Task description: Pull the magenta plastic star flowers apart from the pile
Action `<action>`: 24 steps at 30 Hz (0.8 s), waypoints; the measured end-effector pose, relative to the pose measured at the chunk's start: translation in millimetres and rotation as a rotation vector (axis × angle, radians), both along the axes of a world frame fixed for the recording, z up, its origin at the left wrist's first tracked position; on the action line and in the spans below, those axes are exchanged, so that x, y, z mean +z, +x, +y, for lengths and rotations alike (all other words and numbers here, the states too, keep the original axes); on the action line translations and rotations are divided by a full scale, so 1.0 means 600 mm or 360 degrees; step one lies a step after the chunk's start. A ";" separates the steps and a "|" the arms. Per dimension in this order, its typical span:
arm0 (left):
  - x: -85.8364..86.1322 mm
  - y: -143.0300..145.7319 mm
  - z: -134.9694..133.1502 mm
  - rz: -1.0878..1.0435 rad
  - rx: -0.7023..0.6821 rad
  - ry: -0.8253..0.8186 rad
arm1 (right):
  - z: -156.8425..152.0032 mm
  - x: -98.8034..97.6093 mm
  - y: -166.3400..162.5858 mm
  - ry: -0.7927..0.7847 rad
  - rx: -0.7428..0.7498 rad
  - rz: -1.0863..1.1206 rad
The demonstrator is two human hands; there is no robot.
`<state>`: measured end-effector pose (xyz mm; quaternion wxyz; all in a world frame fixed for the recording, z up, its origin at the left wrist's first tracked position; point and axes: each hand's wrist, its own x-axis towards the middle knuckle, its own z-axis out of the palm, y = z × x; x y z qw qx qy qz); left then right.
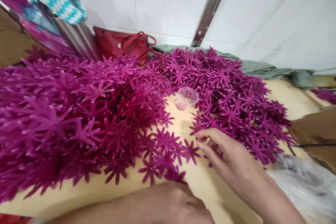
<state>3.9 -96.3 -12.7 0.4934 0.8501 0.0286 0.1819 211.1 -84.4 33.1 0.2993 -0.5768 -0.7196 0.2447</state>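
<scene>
My right hand [225,155] reaches in from the lower right, its thumb and forefinger close together in a pinch. Their tips are beside a purple flower-shaped piece [196,124] with narrow petals; whether they hold a petal cannot be made out. At the bottom middle lies the back of my left hand [181,201], its fingers bent down out of sight. Just above its knuckles is another purple flower piece [175,175], partly covered. Several loose flower pieces [166,159] are scattered between the hands. A small clear plastic cup [188,97] stands beyond them on the pale tabletop [181,120].
Purple flower pieces form a large heap [65,112] at left and another [225,87] at right. Behind are a red bag [112,42], green cloth [259,68] and a tiled wall. A clear plastic bag [304,185] and cardboard [315,129] lie at right.
</scene>
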 end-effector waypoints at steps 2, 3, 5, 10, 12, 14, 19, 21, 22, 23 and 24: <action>-0.021 0.011 -0.005 0.0055 0.0015 0.0174 | -0.013 -0.015 -0.002 -0.0017 0.0004 -0.0087; -0.028 0.014 -0.006 0.0081 0.0073 0.0204 | -0.016 -0.022 -0.008 -0.0032 -0.0011 -0.0127; -0.031 0.014 -0.003 0.0116 0.0280 0.0177 | -0.012 -0.032 -0.029 -0.0097 0.0026 -0.0146; -0.020 -0.001 0.021 0.0195 0.1104 -0.0018 | 0.040 -0.031 -0.084 -0.0123 0.0318 0.0223; -0.018 -0.011 0.036 0.0180 0.1343 -0.0078 | 0.058 -0.029 -0.090 -0.0009 0.0274 0.0310; -0.017 -0.021 0.051 0.0074 0.1516 -0.0190 | 0.064 -0.028 -0.087 0.0097 0.0142 0.0391; -0.016 -0.037 0.084 -0.0204 0.1936 -0.0736 | 0.057 -0.038 -0.075 0.0141 -0.0204 0.0714; -0.012 -0.037 0.091 -0.0249 0.2014 -0.0937 | 0.056 -0.048 -0.079 0.0085 -0.0161 0.0846; -0.010 -0.037 0.093 -0.0270 0.2027 -0.1008 | 0.057 -0.054 -0.082 0.0051 -0.0120 0.0891; -0.007 -0.036 0.095 -0.0291 0.2025 -0.1060 | 0.058 -0.059 -0.086 0.0019 -0.0086 0.0919; -0.005 -0.035 0.095 -0.0320 0.2011 -0.1097 | 0.059 -0.064 -0.089 -0.0007 -0.0080 0.0929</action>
